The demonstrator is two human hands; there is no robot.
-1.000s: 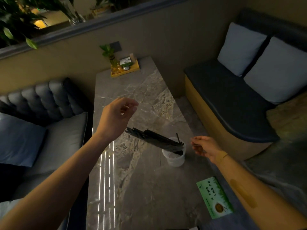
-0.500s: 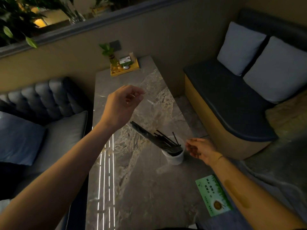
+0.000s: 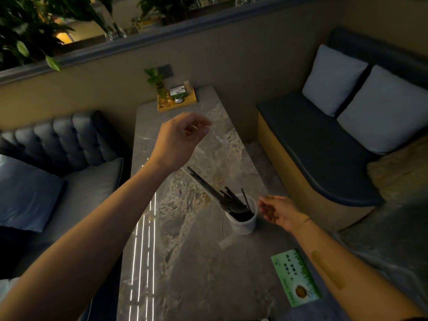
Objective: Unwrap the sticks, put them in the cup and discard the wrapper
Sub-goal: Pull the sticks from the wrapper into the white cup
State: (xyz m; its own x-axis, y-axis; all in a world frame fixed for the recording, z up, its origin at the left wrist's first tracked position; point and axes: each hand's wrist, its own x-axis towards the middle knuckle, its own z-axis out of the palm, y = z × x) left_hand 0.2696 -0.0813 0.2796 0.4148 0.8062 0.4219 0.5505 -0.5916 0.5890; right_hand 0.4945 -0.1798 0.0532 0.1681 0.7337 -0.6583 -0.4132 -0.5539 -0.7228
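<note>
A bundle of dark sticks (image 3: 220,196) leans left out of a white cup (image 3: 244,224) on the grey marble table (image 3: 185,262); a few of the sticks stand apart from the bundle. My left hand (image 3: 178,140) is raised above and to the left of the sticks. Its fingers pinch a thin clear wrapper (image 3: 218,137), which shows only as a faint glint trailing down toward the stick tops. My right hand (image 3: 278,213) hovers just right of the cup with fingers apart, holding nothing and not touching the cup.
A green printed card (image 3: 295,278) lies near the table's front right edge. A yellow tray (image 3: 177,101) with a small plant stands at the far end. A tufted sofa (image 3: 58,144) flanks the left, a cushioned bench (image 3: 324,144) the right.
My left hand has lifted up and away from the sticks. The sticks have slid deeper into the cup and stand steeper. My right hand has stayed beside the cup.
</note>
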